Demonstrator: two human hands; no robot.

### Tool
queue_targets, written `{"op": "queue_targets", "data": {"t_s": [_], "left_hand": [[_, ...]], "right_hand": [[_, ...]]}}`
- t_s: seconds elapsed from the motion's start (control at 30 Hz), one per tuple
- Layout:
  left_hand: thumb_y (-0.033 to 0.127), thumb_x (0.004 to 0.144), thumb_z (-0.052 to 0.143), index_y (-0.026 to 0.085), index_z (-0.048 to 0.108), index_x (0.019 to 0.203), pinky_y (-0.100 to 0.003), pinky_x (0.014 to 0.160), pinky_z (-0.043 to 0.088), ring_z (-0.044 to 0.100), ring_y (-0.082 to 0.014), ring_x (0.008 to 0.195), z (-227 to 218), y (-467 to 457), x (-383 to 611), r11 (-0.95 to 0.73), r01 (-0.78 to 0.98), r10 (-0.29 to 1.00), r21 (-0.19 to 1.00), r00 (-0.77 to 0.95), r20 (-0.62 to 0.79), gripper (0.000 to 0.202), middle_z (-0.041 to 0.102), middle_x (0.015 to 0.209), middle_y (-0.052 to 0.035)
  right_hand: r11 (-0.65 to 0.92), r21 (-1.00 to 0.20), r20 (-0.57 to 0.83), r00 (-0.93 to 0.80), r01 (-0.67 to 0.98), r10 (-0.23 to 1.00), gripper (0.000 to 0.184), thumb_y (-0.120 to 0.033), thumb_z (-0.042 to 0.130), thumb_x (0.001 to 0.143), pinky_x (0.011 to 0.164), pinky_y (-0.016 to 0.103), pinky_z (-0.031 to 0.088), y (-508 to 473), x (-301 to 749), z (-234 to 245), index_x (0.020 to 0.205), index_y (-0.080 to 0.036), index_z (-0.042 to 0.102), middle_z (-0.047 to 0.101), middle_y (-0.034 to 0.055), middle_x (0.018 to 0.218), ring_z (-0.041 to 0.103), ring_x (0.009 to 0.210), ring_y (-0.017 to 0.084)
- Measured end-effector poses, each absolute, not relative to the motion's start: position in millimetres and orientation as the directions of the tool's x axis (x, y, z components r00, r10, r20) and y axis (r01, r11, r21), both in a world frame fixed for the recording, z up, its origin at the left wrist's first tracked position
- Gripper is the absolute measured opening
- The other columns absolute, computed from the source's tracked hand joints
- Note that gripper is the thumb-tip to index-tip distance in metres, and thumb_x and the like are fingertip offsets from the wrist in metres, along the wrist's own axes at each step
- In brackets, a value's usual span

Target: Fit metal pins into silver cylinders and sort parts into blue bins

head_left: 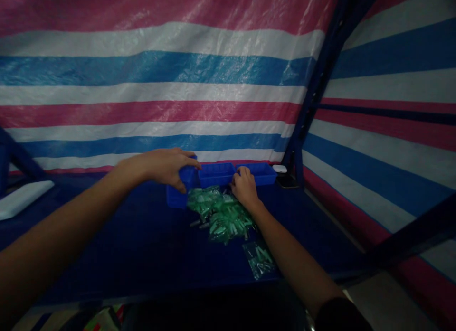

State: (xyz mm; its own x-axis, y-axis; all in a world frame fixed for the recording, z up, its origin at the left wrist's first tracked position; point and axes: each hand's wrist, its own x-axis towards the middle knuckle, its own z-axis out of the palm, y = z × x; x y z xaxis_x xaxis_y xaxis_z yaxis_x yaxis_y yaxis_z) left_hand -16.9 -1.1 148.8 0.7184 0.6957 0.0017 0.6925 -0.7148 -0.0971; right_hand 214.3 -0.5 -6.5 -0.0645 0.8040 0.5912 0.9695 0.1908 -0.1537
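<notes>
My left hand [171, 167] grips the upper edge of a blue plastic bin [177, 197], thumb on the near side and fingers over the top; the bin looks tipped on its side. Just right of it lies a heap of small clear-green plastic bags [228, 217] with pale pieces inside. My right hand [245, 184] is closed at the back of the heap, by the front edges of a middle blue bin [217, 174] and a right blue bin [261, 173]. What its curled fingers hold, if anything, is hidden.
A separate clear bag [258, 260] lies near the front edge of the blue table [142, 255]. Small loose pieces [199, 224] lie left of the heap. At the back right are a white case [280, 169] and a dark flat object [287, 181]. A white flat object [23, 199] lies far left.
</notes>
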Motion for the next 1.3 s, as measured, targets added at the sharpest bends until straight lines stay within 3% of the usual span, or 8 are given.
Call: {"op": "queue_targets", "data": {"t_s": [0.33,0.43,0.53,0.7,0.87,1.0,1.2,1.3], "left_hand": [[0.046,0.045,0.075,0.021,0.055,0.089,-0.024,0.07,0.041,0.05,-0.0158,0.081,115.7,10.0,-151.2,-0.36,0.876,0.902,0.321,0.238,0.36,0.054,0.056,0.089,0.0019],[0.049,0.06,0.065,0.023,0.046,0.092,-0.023,0.058,0.042,0.051,-0.0131,0.067,79.1,11.5,-169.2,-0.204,0.739,0.969,0.642,0.06,0.238,0.045,0.054,0.079,0.0034],[0.048,0.068,0.059,0.026,0.039,0.095,-0.021,0.05,0.04,0.046,-0.0103,0.056,47.6,16.1,-170.9,-0.131,0.621,0.982,0.773,-0.024,0.186,0.04,0.048,0.069,0.0061],[0.036,0.062,0.066,0.023,0.038,0.086,-0.02,0.056,0.04,0.044,-0.0094,0.063,18.2,38.3,-154.5,-0.204,0.519,0.971,0.83,0.002,0.238,0.04,0.044,0.075,0.006],[0.035,0.06,0.068,0.023,0.039,0.09,-0.024,0.058,0.042,0.047,-0.0122,0.067,5.7,50.9,-143.3,-0.147,0.448,0.989,0.882,0.078,0.125,0.043,0.047,0.078,0.0052],[0.034,0.059,0.065,0.023,0.046,0.094,-0.025,0.058,0.042,0.05,-0.0146,0.068,3.1,54.6,-138.6,-0.092,0.498,0.994,0.862,0.094,0.052,0.041,0.05,0.08,0.0033],[0.028,0.059,0.056,0.02,0.053,0.094,-0.03,0.064,0.044,0.054,-0.0191,0.073,3.7,65.1,-116.3,-0.163,0.623,0.985,0.765,0.057,0.163,0.036,0.055,0.083,-0.0017],[0.027,0.06,0.052,0.017,0.055,0.095,-0.034,0.073,0.045,0.055,-0.0219,0.083,2.6,68.5,-107.9,-0.186,0.654,0.981,0.733,0.079,0.178,0.036,0.056,0.093,-0.0055]], "right_hand": [[0.194,-0.362,0.623,0.081,0.912,0.778,0.02,-0.034,0.049,0.083,0.079,0.034,0.04,4.1,224.8,14.3,0.08,-0.016,0.058,0.054,0.0092,0.091,0.049,0.091,0.022],[0.334,-0.361,0.499,-0.122,0.871,0.858,0.025,-0.037,0.044,0.086,0.078,0.032,0.041,-25.4,231.4,30.2,0.083,-0.017,0.058,0.058,0.0053,0.083,0.053,0.084,0.019],[0.455,-0.281,0.381,-0.337,0.845,0.861,0.03,-0.043,0.04,0.087,0.083,0.037,0.041,-81.5,239.4,40.3,0.098,-0.022,0.058,0.059,0.005,0.095,0.053,0.093,0.02],[0.582,-0.142,0.34,-0.512,0.801,0.789,0.066,-0.05,0.062,0.071,0.093,0.048,0.036,-162.5,250.6,25.6,0.128,-0.024,0.041,0.046,0.0122,0.127,0.038,0.119,0.029],[0.587,-0.165,0.307,-0.524,0.793,0.794,0.035,-0.025,0.049,0.085,0.082,0.039,0.045,-176.6,250.8,-9.6,0.119,-0.023,0.049,0.058,0.008,0.102,0.053,0.096,0.021],[0.577,-0.174,0.355,-0.496,0.798,0.792,0.024,-0.022,0.044,0.087,0.076,0.037,0.046,-166.0,244.4,-21.8,0.108,-0.02,0.056,0.058,0.0072,0.089,0.054,0.085,0.019],[0.6,-0.26,0.296,-0.529,0.756,0.795,0.041,-0.039,0.057,0.079,0.085,0.04,0.045,-167.4,237.9,-5.4,0.116,-0.021,0.052,0.055,0.0094,0.104,0.051,0.1,0.023],[0.612,-0.321,0.248,-0.56,0.722,0.791,0.044,-0.034,0.057,0.079,0.091,0.037,0.045,-175.0,237.1,-2.3,0.12,-0.021,0.048,0.052,0.0097,0.114,0.048,0.109,0.021]]}}
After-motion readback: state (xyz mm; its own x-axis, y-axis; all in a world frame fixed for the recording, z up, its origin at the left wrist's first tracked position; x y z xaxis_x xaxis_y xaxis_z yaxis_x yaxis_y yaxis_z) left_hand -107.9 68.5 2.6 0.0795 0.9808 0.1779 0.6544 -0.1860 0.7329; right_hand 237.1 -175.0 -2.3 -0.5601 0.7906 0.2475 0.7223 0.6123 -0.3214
